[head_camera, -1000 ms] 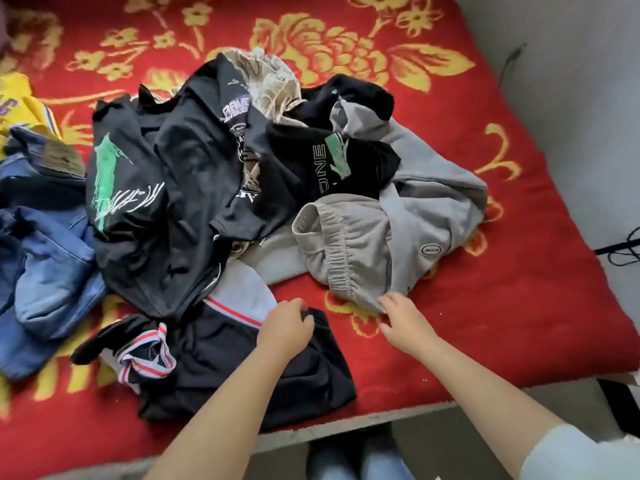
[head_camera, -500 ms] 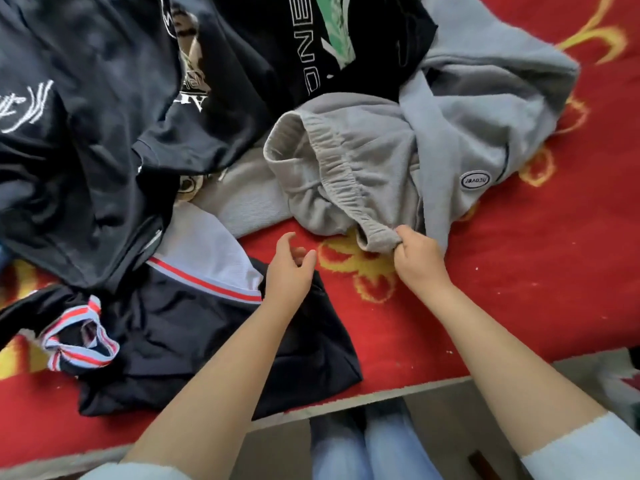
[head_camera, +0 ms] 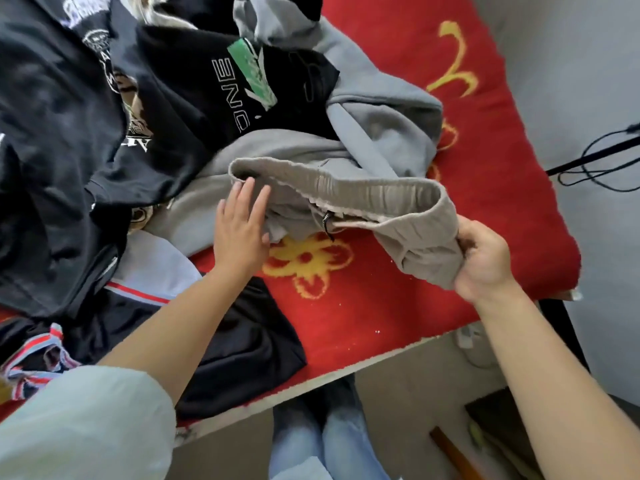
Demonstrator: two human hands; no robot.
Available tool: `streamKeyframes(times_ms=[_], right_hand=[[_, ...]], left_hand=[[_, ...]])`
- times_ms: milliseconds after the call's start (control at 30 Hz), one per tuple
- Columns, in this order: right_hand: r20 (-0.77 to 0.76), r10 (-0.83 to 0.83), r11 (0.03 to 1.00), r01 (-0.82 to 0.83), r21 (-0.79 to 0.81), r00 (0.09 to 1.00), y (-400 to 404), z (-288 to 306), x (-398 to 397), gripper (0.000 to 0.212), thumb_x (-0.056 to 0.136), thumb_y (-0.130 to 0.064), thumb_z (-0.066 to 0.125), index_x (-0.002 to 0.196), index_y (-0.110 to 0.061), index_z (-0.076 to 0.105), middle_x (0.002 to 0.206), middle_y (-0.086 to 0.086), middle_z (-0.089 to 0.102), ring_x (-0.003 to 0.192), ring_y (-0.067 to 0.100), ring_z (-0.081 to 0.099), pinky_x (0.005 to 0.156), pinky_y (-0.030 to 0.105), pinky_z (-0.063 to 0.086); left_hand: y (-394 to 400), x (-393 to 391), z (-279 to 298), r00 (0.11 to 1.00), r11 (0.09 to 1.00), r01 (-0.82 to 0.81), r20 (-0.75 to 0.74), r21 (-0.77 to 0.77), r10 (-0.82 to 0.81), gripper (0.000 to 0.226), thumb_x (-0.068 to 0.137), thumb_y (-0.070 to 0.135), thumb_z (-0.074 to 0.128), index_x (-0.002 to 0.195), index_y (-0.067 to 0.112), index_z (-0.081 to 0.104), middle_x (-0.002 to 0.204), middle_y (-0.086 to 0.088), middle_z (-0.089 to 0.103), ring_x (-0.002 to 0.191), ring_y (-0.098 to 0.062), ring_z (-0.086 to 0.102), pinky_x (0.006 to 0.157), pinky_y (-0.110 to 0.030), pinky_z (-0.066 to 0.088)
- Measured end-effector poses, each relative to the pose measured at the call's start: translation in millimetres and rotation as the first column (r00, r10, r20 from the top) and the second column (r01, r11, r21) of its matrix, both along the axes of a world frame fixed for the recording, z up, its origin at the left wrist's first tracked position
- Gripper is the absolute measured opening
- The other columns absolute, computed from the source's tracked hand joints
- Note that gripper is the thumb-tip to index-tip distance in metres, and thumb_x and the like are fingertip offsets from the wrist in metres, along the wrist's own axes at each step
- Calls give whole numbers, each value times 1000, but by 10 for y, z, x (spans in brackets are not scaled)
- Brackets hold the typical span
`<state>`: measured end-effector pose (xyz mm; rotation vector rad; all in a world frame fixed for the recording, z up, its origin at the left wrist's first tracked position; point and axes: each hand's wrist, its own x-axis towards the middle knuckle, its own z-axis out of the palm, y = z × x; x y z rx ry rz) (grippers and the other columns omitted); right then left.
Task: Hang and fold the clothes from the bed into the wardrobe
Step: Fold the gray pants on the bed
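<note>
I am working on the grey pants point(head_camera: 381, 209) right now. My right hand point(head_camera: 485, 261) has its fingers curled tight around 1 end of the stretchy waistband, and it holds that end up off the bed point(head_camera: 381, 306). I think I hold it there so the waistband pulls out long and flat, which makes the pants easy to fold.

My left hand point(head_camera: 242, 230) is open, with its fingers straight and a little spread. It holds nothing. Its fingertips are right at the other end of the waistband, where the opening is. I cannot tell if they touch the cloth. I think this hand is there to take that end, so I have 1 end in each hand.

The rest of the pants is bunched up on the red cover, lying partly on a grey hoodie point(head_camera: 381, 119). A black shirt with a green patch point(head_camera: 242, 84) lies on top of the hoodie. More dark clothes are piled to the left, so most of the job is not yet done. I cannot see the wardrobe here.
</note>
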<state>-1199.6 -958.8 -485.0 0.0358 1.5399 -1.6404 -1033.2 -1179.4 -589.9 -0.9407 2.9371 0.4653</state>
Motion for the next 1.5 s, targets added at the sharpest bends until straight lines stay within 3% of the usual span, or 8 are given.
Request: streamKeyframes(times_ms=[167,267,367,467,800,1100,1300,1500], right_hand=[[-2,-270,870,244,429,963,266,-198,-203,28,88,-7,38,67,-9,57,69,7,60,64,19,61,67,31,47],[-331,172,560,184,808,928,364,-516,-345,27,89,0,35,106,-6,55,96,11,54,95,27,50,82,34,38],[-572,714,573,133,809,405,308,-681,-238,65,69,6,39,133,-10,45,130,20,47,119,39,42,98,45,36],[-264,964,263,-18,965,-37,205,-796,-241,72,68,-6,56,136,-22,42,142,8,41,134,35,27,104,61,22],[253,939,-281,-94,955,-234,212,-343,-585,29,87,-35,51,114,-24,55,123,-1,52,132,14,28,114,45,1],[180,951,-152,127,980,-253,341,773,-512,33,87,-48,34,99,-31,60,108,-4,64,116,15,48,110,34,19],[-514,851,524,108,845,-108,793,1708,-285,26,64,-22,80,59,-14,56,55,-11,21,60,33,58,49,35,41],[-825,556,830,125,544,-103,1221,2694,53,38,68,-26,63,46,-24,32,40,-7,33,41,23,43,42,24,26]], left_hand=[[-109,-509,111,959,979,157,257,-129,-119,55,87,12,52,139,12,36,136,-10,41,138,-27,20,114,-46,3],[-102,-740,148,881,950,276,434,-146,-189,28,93,17,44,118,14,54,120,-6,48,123,-28,32,115,-44,7],[-128,-758,75,845,935,328,486,-138,-225,23,93,16,42,110,14,57,114,-3,54,122,-27,33,113,-41,14],[-193,-601,9,832,926,353,496,-132,-246,16,88,15,48,104,14,53,102,1,62,126,-25,29,112,-45,14],[-307,84,71,835,787,506,-27,-354,-549,28,74,15,40,58,7,61,81,-10,58,103,-32,42,100,-52,22],[-241,-69,1498,959,972,234,162,4,-232,33,73,33,71,83,2,64,88,-16,64,88,-33,61,66,-33,43],[-114,80,2530,961,979,206,-190,9,-200,29,56,41,38,50,14,42,57,-11,53,59,-29,52,54,-25,28],[410,519,3556,930,998,46,-368,48,-26,36,76,-3,63,63,15,34,60,5,34,63,-22,38,51,-20,28]])
